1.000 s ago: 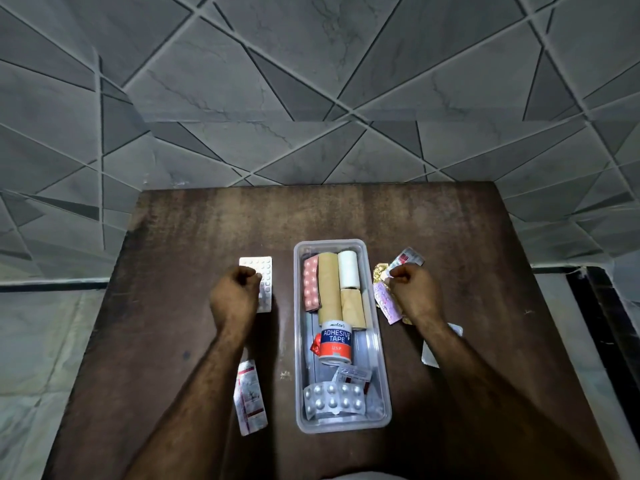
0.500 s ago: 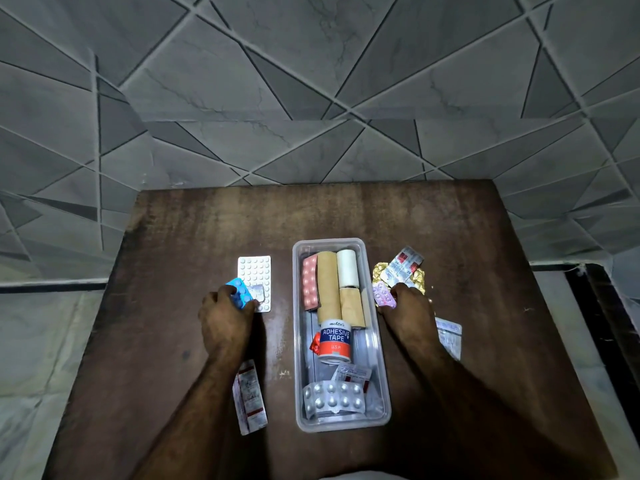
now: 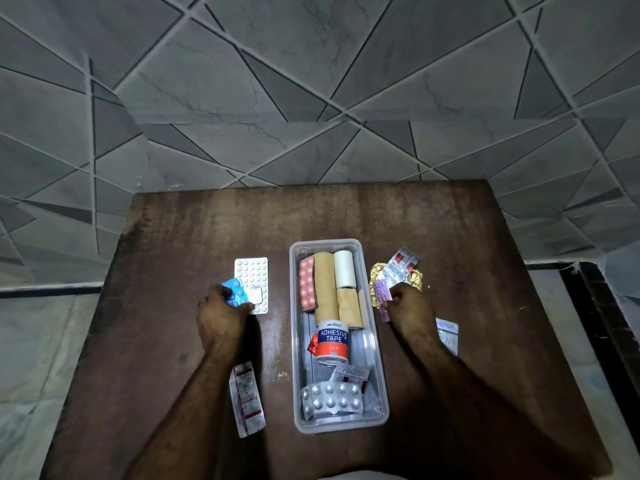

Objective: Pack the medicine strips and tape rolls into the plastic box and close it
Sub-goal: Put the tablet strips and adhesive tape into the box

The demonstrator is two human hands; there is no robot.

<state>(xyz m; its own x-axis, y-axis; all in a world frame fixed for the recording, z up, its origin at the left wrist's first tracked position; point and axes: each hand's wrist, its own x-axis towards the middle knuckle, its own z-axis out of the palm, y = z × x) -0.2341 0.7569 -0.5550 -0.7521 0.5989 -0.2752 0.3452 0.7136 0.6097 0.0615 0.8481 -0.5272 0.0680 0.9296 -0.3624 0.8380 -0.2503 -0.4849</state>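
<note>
An open clear plastic box (image 3: 377,344) lies mid-table. Inside are brown tape rolls (image 3: 325,289), a white roll (image 3: 344,268), an adhesive tape roll (image 3: 333,342), a pink strip (image 3: 306,284) and a silver blister strip (image 3: 331,398). Left of the box, my left hand (image 3: 221,318) pinches a blue medicine strip (image 3: 234,292) over a white tablet strip (image 3: 254,275). On the right, my right hand (image 3: 410,311) grips a purple strip (image 3: 381,296) beside a gold strip (image 3: 377,271) and a red-and-silver strip (image 3: 401,263).
Another red-and-white strip (image 3: 246,398) lies near my left forearm, and a pale sachet (image 3: 447,334) sits by my right wrist. The brown table (image 3: 214,223) stands against a grey tiled wall (image 3: 311,91). No lid is in view.
Both hands drew slightly toward me. My left hand lifted a blue strip off the white tablet strip, and my right hand pulled the purple strip from the pile.
</note>
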